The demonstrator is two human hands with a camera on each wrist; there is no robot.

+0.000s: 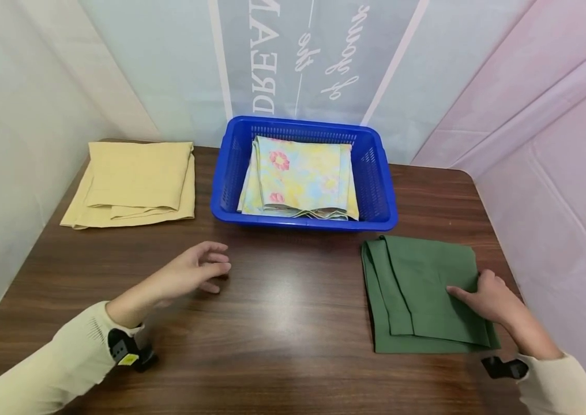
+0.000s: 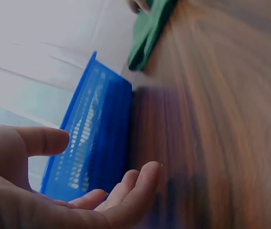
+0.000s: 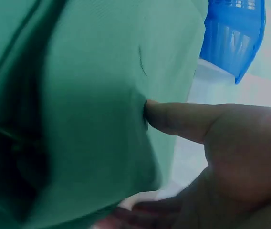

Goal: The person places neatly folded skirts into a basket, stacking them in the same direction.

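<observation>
At the right of the table lies a folded green cloth point(image 1: 428, 288). My right hand point(image 1: 494, 297) grips its right edge; the thumb presses on top and the other fingers go behind and beneath the edge, partly hidden. The right wrist view shows the green cloth point(image 3: 97, 109) bulging beside the thumb point(image 3: 173, 117). Over the table, left of the middle, my left hand point(image 1: 194, 271) hovers with relaxed fingers and holds nothing. The blue basket point(image 2: 95, 133) is just beyond that hand in the left wrist view.
The blue basket point(image 1: 303, 223) stands at the back middle, with a folded floral cloth point(image 1: 303, 173) inside. At the back left lies a folded yellow cloth point(image 1: 137, 178). Fabric sheets point(image 1: 558, 173) hang around the back and sides of the brown table point(image 1: 272, 357).
</observation>
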